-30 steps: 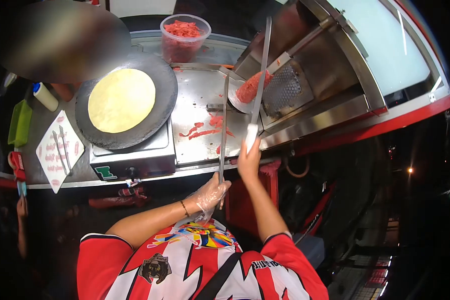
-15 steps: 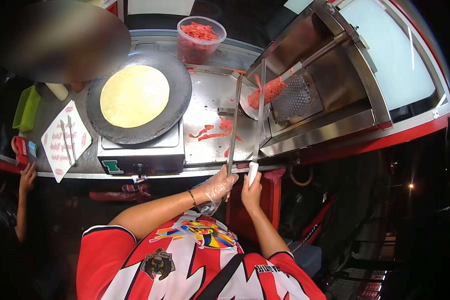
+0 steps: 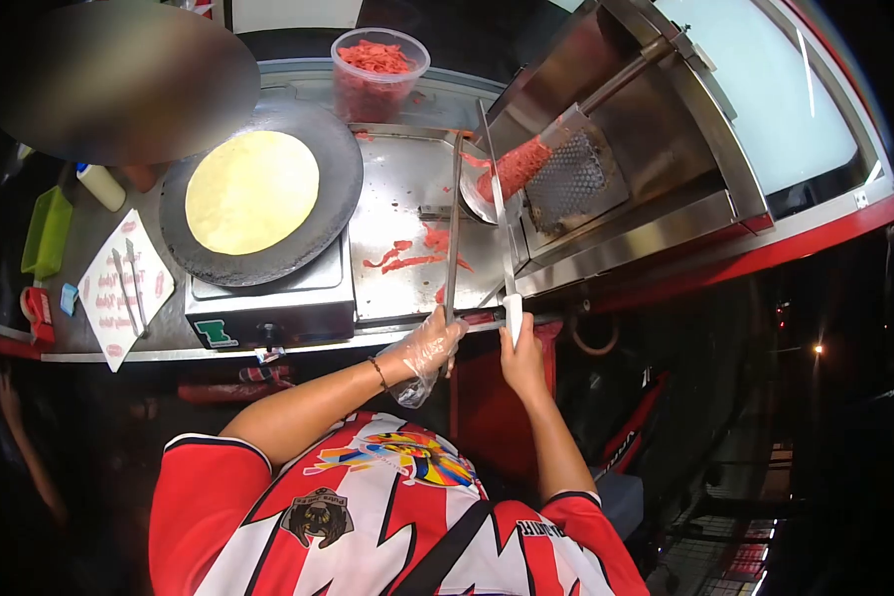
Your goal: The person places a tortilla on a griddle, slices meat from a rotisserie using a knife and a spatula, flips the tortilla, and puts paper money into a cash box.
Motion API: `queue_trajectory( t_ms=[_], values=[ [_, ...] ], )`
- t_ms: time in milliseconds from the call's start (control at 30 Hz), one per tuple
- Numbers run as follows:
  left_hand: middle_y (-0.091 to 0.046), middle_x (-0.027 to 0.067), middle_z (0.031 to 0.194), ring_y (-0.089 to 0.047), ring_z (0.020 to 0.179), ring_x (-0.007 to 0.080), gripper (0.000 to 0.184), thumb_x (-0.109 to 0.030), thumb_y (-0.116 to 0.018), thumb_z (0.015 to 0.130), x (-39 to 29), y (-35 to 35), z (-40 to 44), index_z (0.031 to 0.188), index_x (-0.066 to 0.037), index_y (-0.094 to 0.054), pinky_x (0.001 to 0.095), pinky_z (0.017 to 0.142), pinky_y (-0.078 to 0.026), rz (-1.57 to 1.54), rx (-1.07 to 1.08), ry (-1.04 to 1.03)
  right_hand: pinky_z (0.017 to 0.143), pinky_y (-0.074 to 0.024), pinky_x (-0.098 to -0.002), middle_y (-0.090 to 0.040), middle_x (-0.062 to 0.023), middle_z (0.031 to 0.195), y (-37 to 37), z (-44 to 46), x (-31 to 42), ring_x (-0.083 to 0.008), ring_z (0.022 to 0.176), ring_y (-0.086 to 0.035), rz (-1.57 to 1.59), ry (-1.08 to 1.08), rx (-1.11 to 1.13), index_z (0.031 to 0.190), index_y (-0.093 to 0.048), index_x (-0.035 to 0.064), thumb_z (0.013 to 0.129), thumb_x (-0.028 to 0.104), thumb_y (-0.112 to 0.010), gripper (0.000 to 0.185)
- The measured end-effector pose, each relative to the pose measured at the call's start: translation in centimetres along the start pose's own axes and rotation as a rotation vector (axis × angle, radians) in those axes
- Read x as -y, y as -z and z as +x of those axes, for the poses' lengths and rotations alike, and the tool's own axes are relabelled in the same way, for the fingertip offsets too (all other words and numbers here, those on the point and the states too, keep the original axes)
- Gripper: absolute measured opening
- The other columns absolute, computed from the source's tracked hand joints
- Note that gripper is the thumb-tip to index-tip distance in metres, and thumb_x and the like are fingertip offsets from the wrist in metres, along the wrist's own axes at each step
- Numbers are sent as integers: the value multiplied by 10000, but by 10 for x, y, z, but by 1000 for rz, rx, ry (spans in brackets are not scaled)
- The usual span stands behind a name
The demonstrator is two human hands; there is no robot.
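My left hand [image 3: 429, 350], in a clear plastic glove, is closed round the lower end of a long metal rod [image 3: 454, 228] that points up over the steel tray [image 3: 397, 199]. In my right hand [image 3: 523, 353] is the white handle of a long knife [image 3: 500, 204]. The blade passes beside the lower end of the red meat cone [image 3: 520, 167] on its spit. Red meat strips [image 3: 417, 260] lie on the tray. A pale flatbread [image 3: 252, 192] rests on the round dark griddle [image 3: 338, 189].
A clear tub [image 3: 375, 74] of red shreds stands behind the tray. At the left are printed paper [image 3: 109, 308] with tongs [image 3: 134, 288], a green container [image 3: 46, 232] and a white bottle [image 3: 101, 187]. A steel grill housing [image 3: 685, 129] surrounds the spit.
Over the last second the knife has swung from leaning right to leaning left, its handle now lower. The camera view has shifted. The other person's hand at the left edge has moved down from the counter.
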State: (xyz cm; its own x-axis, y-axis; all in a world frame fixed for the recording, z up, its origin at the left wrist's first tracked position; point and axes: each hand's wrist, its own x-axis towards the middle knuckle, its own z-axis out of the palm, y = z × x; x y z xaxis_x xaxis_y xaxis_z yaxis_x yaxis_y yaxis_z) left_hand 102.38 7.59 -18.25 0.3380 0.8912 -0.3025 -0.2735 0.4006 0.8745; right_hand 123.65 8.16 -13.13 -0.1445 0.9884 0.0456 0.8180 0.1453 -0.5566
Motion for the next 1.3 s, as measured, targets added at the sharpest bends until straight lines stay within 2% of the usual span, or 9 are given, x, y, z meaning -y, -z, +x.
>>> queue_trajectory(
  t_ms=[200, 300, 600, 700, 733, 833, 900, 1133, 1300],
  values=[
    [-446, 52, 657, -506, 475, 186, 386, -404, -538, 1012, -9, 6, 9, 1072, -72, -350, 357, 422, -496, -76, 14, 11, 699, -488, -569, -648, -343, 892, 69, -67, -14, -549, 903, -630, -78, -132, 175, 1193, -441, 44, 988, 181, -605, 296],
    [-457, 50, 621, -528, 497, 194, 561, -371, -516, 1007, -18, 12, 6, 1337, 15, -279, 376, 471, -518, -85, 53, 32, 737, -506, -521, -660, -308, 883, 123, -89, -17, -518, 940, -652, -84, -211, 286, 1199, -475, 44, 979, 191, -619, 301],
    [-426, 44, 627, -516, 468, 194, 316, -356, -467, 1044, 1, 34, -70, 1044, -56, -371, 354, 444, -492, -55, 177, 24, 686, -495, -428, -641, -219, 799, 152, -58, 12, -380, 771, -683, 44, -168, 236, 1162, -547, 15, 971, 161, -624, 253],
    [-449, 42, 642, -513, 466, 189, 342, -381, -479, 1047, 3, 24, -56, 1006, -61, -366, 346, 448, -493, -32, 125, 24, 550, -478, -383, -553, -123, 687, 91, -39, 38, -199, 572, -583, 288, -249, 106, 1153, -527, 27, 1002, 192, -616, 241],
    [-455, 43, 647, -516, 470, 188, 350, -387, -478, 1050, 5, 17, -48, 1000, -60, -365, 345, 449, -493, -2, 95, 49, 501, -466, -387, -592, -123, 691, 61, -23, 35, -221, 515, -587, 341, -226, 49, 1191, -512, 23, 1010, 199, -609, 270],
    [-469, 58, 667, -524, 474, 184, 316, -323, -487, 1053, 19, -3, -51, 1032, -44, -341, 348, 455, -507, -51, 134, -19, 732, -500, -468, -649, -263, 913, -4, 50, 46, -423, 853, -668, 282, -20, -215, 1236, -485, 9, 1009, 182, -583, 302],
    [-472, 71, 683, -537, 473, 193, 316, -304, -492, 1050, 25, -6, -55, 1040, -31, -332, 359, 457, -513, -1, 120, -13, 671, -473, -519, -641, -299, 863, -13, 96, 74, -500, 789, -639, 150, 143, -363, 1206, -471, -1, 1022, 192, -560, 281],
    [-442, 58, 681, -504, 482, 195, 287, -286, -502, 1037, 7, 2, -44, 1049, -44, -349, 363, 460, -516, -5, 101, 6, 802, -535, -468, -659, -305, 1034, -79, 6, -8, -453, 998, -696, 284, -1, -165, 1351, -433, -9, 1027, 159, -533, 379],
    [-447, 59, 663, -499, 472, 198, 285, -282, -504, 1032, 3, -2, -39, 1043, -37, -360, 370, 453, -509, 25, 75, 4, 620, -470, -479, -620, -237, 786, -51, 74, 23, -446, 716, -647, 226, 116, -179, 1217, -459, -14, 1014, 164, -567, 291]
  ],
)
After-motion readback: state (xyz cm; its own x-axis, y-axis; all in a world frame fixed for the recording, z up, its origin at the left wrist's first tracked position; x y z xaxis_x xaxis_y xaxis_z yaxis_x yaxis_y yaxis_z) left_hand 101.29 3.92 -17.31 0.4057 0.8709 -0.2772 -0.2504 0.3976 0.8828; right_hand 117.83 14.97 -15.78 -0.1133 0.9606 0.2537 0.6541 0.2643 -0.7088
